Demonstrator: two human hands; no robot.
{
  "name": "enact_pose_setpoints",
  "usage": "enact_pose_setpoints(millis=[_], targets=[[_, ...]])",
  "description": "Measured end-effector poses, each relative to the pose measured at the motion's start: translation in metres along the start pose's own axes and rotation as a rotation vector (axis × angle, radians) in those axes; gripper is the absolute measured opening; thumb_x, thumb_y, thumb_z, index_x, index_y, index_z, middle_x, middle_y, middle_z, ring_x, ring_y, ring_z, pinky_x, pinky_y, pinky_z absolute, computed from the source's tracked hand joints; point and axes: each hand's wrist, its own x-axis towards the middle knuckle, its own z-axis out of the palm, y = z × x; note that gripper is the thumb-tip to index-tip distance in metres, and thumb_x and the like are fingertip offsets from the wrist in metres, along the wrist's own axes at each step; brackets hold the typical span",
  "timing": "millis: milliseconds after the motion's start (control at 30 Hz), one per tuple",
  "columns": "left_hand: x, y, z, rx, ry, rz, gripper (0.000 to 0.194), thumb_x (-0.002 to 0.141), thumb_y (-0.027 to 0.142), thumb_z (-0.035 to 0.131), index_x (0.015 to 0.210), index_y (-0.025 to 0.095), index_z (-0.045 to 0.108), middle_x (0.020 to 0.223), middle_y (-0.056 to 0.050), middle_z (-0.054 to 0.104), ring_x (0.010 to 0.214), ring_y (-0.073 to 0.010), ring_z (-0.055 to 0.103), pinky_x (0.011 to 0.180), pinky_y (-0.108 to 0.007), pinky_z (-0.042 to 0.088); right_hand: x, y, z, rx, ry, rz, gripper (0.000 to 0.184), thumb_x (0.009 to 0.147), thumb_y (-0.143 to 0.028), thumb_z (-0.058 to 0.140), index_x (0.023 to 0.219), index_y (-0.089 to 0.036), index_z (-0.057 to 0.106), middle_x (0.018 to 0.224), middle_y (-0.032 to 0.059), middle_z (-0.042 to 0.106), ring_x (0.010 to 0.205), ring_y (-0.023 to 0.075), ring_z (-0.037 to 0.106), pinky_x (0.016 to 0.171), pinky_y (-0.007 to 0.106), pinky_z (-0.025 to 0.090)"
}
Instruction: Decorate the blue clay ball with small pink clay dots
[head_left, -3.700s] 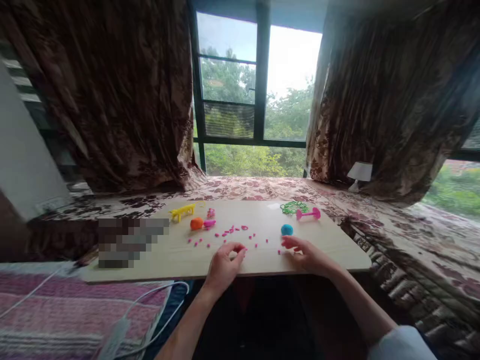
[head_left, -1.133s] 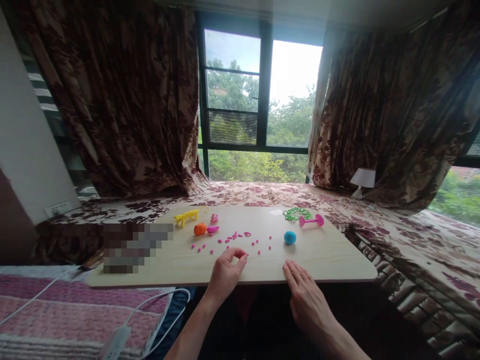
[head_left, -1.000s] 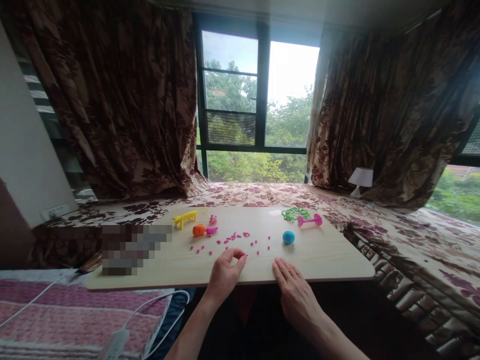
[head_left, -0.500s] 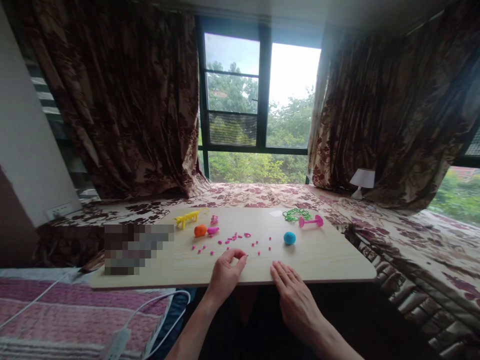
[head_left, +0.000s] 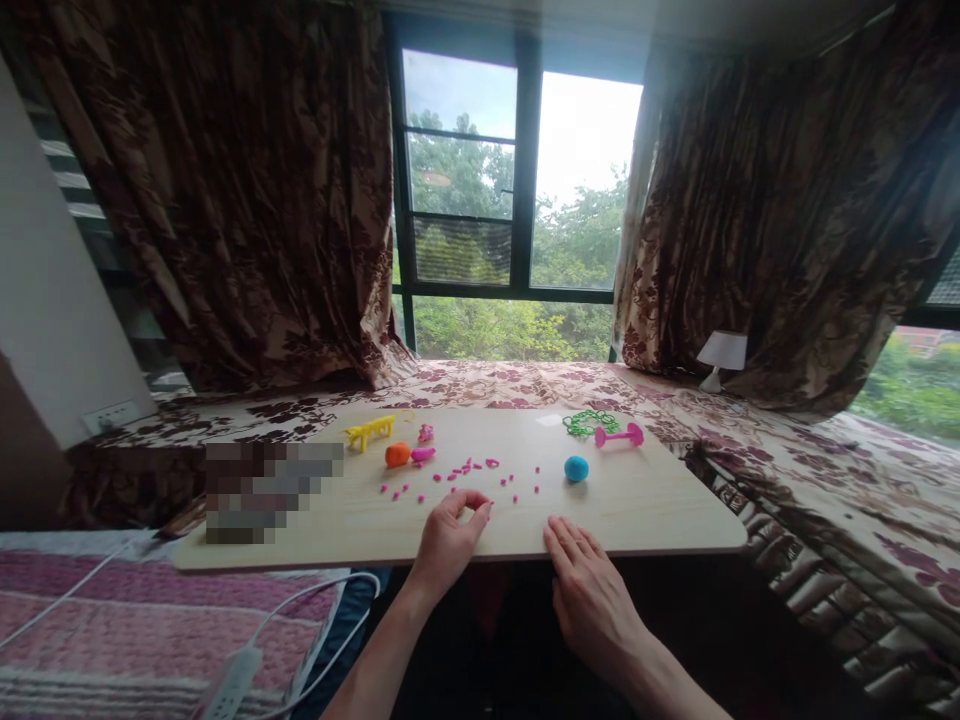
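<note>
My left hand pinches a tiny pink piece of modelling clay between thumb and forefinger, just above the table's near edge. To its right, my right hand lies flat on the pale tabletop, fingers together and stretched out. Whatever may be under those fingers is hidden. Several small pink clay bits are scattered beyond both hands. A blue clay ball sits past my right fingertips. Farther left, an orange clay lump touches a pink clay lump.
A yellow four-legged clay figure and a small pink figure stand at the back left. At the back right are a tangle of green strands and a pink dumbbell-shaped piece. A blurred-out patch covers the left end.
My right hand has come down flat onto the table and shifted left, nearer my left hand. The pink bit once beside it no longer shows. My left hand keeps its pinch.
</note>
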Motion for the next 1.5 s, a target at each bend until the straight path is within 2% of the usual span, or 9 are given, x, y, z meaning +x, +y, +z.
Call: enact_pose_setpoints(millis=[200, 467, 567, 700, 900, 1033, 1133, 1367, 1500], targets=[[0.000, 0.004, -0.004, 0.003, -0.016, -0.004, 0.017, 0.074, 0.035, 0.054, 0.075, 0.020, 0.062, 0.072, -0.001, 0.065, 0.072, -0.0179, 0.058, 0.067, -0.027, 0.042, 0.026, 0.007, -0.002, 0.035, -0.030, 0.058, 0.064, 0.071, -0.016, 0.044, 0.134, -0.012, 0.035, 0.141, 0.0103, 0.032, 0.129, 0.0233, 0.027, 0.106, 0.039, 0.017], [0.000, 0.000, -0.001, -0.005, -0.003, -0.034, 0.017, 0.073, 0.035, 0.055, 0.075, 0.020, 0.063, 0.073, 0.000, 0.065, 0.073, -0.0173, 0.057, 0.069, -0.026, 0.041, -0.012, -0.001, 0.001, 0.001, -0.046, 0.035, 0.076, 0.065, -0.009, 0.044, 0.138, -0.011, 0.025, 0.145, 0.0093, 0.019, 0.134, 0.0214, 0.013, 0.108, 0.040, 0.008], [0.000, 0.001, -0.002, -0.005, -0.004, -0.031, 0.017, 0.073, 0.034, 0.055, 0.073, 0.020, 0.064, 0.072, 0.000, 0.065, 0.072, -0.0174, 0.057, 0.069, -0.027, 0.041, 0.007, 0.009, -0.004, 0.150, -0.158, -0.021, 0.081, 0.059, -0.007, 0.046, 0.137, -0.012, 0.028, 0.144, 0.0110, 0.022, 0.132, 0.0243, 0.018, 0.107, 0.045, 0.007], [0.000, 0.005, -0.004, -0.014, -0.022, -0.015, 0.017, 0.074, 0.034, 0.054, 0.073, 0.020, 0.063, 0.072, 0.000, 0.065, 0.072, -0.0171, 0.057, 0.069, -0.027, 0.041, 0.048, 0.048, -0.012, 0.339, -0.264, -0.011, 0.073, 0.059, -0.005, 0.046, 0.131, -0.013, 0.040, 0.137, 0.0129, 0.037, 0.127, 0.0274, 0.030, 0.104, 0.049, 0.018], [0.001, 0.003, -0.003, -0.047, -0.015, -0.037, 0.016, 0.074, 0.035, 0.054, 0.075, 0.020, 0.062, 0.073, 0.000, 0.064, 0.074, -0.0170, 0.057, 0.071, -0.027, 0.041, 0.067, 0.088, -0.020, 0.502, -0.160, 0.086, 0.065, 0.069, -0.002, 0.034, 0.132, -0.017, 0.037, 0.130, 0.0091, 0.048, 0.118, 0.0189, 0.044, 0.097, 0.035, 0.036], [0.001, 0.004, -0.003, -0.071, -0.016, -0.052, 0.016, 0.074, 0.035, 0.055, 0.075, 0.021, 0.062, 0.073, 0.001, 0.064, 0.075, -0.0168, 0.057, 0.072, -0.027, 0.041, 0.060, 0.089, -0.018, 0.619, -0.110, 0.133, 0.050, 0.066, -0.001, 0.036, 0.108, -0.017, 0.059, 0.094, 0.0074, 0.067, 0.085, 0.0170, 0.063, 0.077, 0.029, 0.048], [0.001, 0.005, -0.003, -0.091, -0.012, -0.057, 0.016, 0.074, 0.034, 0.055, 0.075, 0.020, 0.062, 0.073, 0.000, 0.064, 0.076, -0.0172, 0.057, 0.071, -0.027, 0.041, 0.065, 0.085, -0.016, 0.690, -0.057, 0.146, 0.042, 0.064, -0.001, 0.039, 0.094, -0.017, 0.065, 0.087, 0.0065, 0.068, 0.080, 0.0165, 0.063, 0.074, 0.028, 0.048], [0.002, 0.003, -0.002, -0.181, 0.004, -0.097, 0.015, 0.071, 0.033, 0.059, 0.074, 0.019, 0.063, 0.072, 0.000, 0.064, 0.072, -0.0161, 0.058, 0.068, -0.025, 0.042, 0.079, 0.095, -0.023, 0.799, 0.103, 0.199, 0.041, 0.067, -0.007, 0.035, 0.097, -0.015, 0.062, 0.089, 0.0055, 0.067, 0.080, 0.0149, 0.062, 0.074, 0.027, 0.048], [0.005, 0.002, 0.000, -0.273, 0.025, -0.146, 0.016, 0.070, 0.033, 0.061, 0.075, 0.019, 0.062, 0.066, 0.002, 0.062, 0.065, -0.0132, 0.057, 0.065, -0.024, 0.043, 0.067, 0.100, -0.020, 0.764, 0.115, 0.262, 0.028, 0.064, -0.009, 0.041, 0.075, -0.017, 0.066, 0.067, 0.0026, 0.066, 0.060, 0.0148, 0.060, 0.061, 0.026, 0.046]])
